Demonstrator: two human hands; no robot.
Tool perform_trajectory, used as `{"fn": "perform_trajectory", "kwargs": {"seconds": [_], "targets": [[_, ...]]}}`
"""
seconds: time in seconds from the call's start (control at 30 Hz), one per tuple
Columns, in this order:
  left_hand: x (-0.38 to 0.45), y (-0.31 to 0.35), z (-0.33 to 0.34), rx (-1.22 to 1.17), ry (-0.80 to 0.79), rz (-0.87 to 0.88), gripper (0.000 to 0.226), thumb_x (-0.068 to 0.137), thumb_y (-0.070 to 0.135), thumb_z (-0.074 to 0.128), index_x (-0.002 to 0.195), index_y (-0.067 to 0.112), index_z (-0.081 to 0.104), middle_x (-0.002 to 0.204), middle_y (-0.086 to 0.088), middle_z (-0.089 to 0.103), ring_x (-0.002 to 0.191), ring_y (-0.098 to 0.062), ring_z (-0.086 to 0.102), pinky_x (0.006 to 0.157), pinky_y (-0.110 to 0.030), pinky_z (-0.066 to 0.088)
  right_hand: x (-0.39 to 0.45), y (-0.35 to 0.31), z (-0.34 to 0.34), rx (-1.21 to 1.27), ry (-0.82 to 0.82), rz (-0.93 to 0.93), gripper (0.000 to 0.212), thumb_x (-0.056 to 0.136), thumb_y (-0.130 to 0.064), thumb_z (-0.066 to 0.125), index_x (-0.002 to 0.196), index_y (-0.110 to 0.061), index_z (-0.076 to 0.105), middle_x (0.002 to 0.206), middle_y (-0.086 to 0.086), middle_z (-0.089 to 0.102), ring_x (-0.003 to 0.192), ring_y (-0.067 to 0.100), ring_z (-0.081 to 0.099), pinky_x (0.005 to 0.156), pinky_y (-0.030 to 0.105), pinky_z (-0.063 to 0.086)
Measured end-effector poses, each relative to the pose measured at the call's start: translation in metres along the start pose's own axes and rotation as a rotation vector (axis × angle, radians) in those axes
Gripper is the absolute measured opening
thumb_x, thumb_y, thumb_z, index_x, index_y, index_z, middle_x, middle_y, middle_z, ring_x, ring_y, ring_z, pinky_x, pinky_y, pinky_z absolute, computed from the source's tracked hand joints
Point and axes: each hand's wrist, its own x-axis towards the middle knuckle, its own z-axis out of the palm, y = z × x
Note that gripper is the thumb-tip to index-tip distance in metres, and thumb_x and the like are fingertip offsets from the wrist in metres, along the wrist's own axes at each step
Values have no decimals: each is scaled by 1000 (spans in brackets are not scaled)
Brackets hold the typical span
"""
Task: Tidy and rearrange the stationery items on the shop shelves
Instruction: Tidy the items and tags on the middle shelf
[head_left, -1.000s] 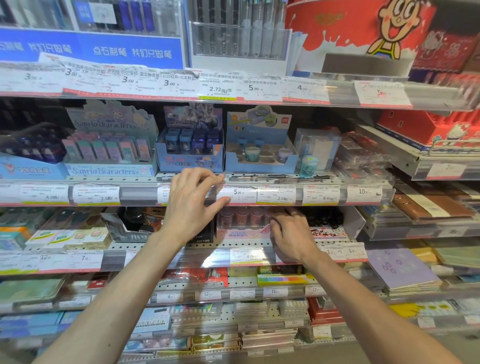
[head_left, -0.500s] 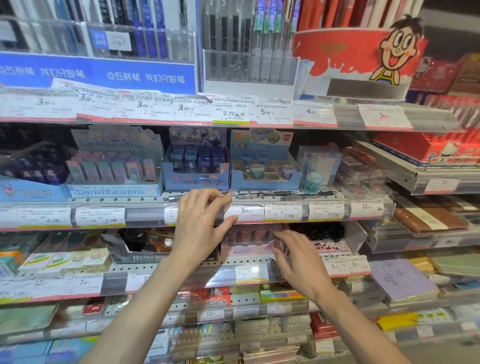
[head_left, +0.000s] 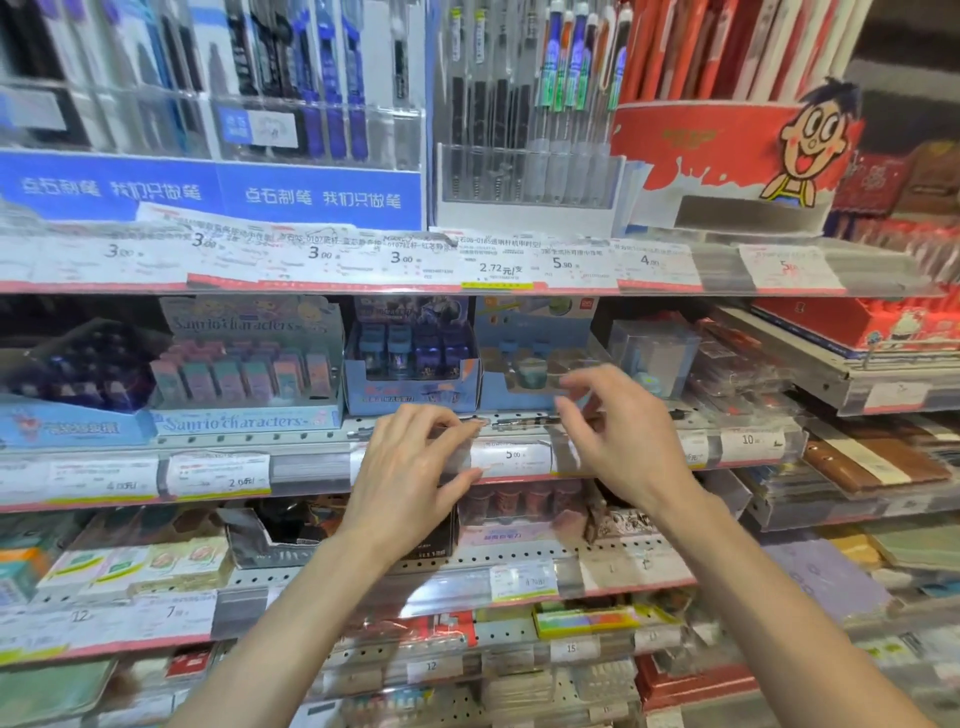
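Two hands at the middle shelf edge.
Right hand has risen from the lower shelf to the price strip, fingers loosely curled, holding nothing; left hand still pinches the strip's clear cover, apparently. Attention shifts to the loose pen lying along the shelf lip before the blue boxes.

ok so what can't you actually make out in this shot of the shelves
Head view only:
- Price strip: the left hand covers part of it; whether its grip pinches the strip is unclear.
- Right hand: motion-blurred, contact with the shelf unclear.
- Blue tray: blurred, partly behind the right hand.
- Small print on labels: too small.
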Motion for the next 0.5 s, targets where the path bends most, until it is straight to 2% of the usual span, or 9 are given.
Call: {"fn": "perform_trajectory", "kwargs": {"seconds": [0.13,0.27,0.43,0.5], "targets": [[1,-1,-1,-19,0,-9,49,79,39,79,123,20,67,109,5,59,103,-19,50,86,-31,37,58,9,6,-87,-139,41,26,92,-24,57,114,-19,70,112,7,69,104,28,63,87,35,50],[2,1,-1,-21,-18,-35,50,79,41,79,123,22,67,109,7,58,103,-17,50,87,-31,39,96,7,16,-85,-310,52,29,97,-30,55,122,-21,68,131,3,63,118,27,59,93,32,47],[1,2,0,-16,-34,-54,52,78,42,78,125,24,66,111,8,58,104,-15,50,87,-31,40,111,-5,29,-89,-388,50,37,99,-31,53,135,-25,60,143,4,56,127,29,54,101,34,43],[1,2,0,-12,-40,-58,52,79,43,77,126,24,65,111,9,57,104,-15,50,88,-29,38,115,-7,32,-60,-418,81,36,99,-30,53,133,-28,61,144,3,53,128,29,53,101,34,43]]}}
